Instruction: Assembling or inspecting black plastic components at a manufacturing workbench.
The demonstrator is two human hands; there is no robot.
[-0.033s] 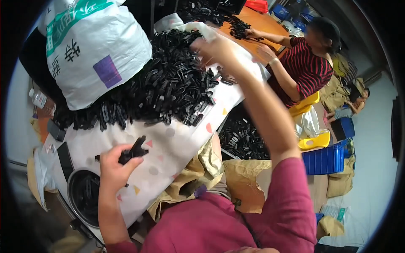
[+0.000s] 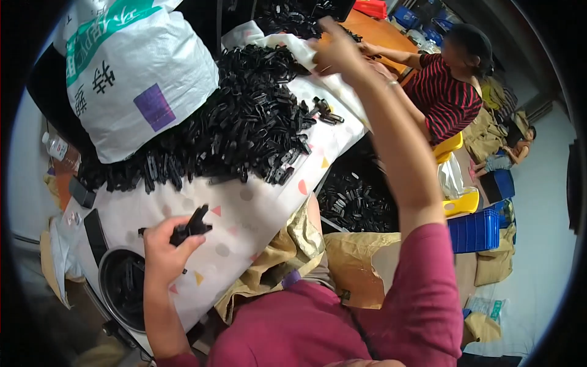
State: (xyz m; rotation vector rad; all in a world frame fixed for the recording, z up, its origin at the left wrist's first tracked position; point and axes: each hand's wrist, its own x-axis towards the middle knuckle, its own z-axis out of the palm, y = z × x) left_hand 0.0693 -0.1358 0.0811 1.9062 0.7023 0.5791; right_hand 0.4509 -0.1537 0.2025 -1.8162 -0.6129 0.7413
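My left hand (image 2: 168, 248) is closed round several small black plastic pieces (image 2: 194, 226), above the near left part of the cloth-covered table (image 2: 244, 211). Under its wrist side stands a round metal bowl (image 2: 105, 275) with more black pieces inside. My right hand (image 2: 339, 55) is stretched to the far side, over the cloth's far edge by the orange table. Motion blurs it, but its fingers look spread, and nothing shows in them. Between the hands lies a large heap of black plastic pieces (image 2: 257, 116), with a few loose pieces (image 2: 327, 111) at its right.
A bulging white sack (image 2: 140, 79) rests behind the heap. A crate of black pieces (image 2: 354, 199) stands below the table's right edge. A co-worker in a striped shirt (image 2: 446, 92) works at the orange table (image 2: 382, 38). Yellow chair parts (image 2: 460, 205) and a blue basket (image 2: 474, 232) are at right.
My right hand has moved from the heap's far right edge outward, up and to the right, toward the orange table. My left hand keeps its hold, barely shifted. The co-worker's near hand has lowered.
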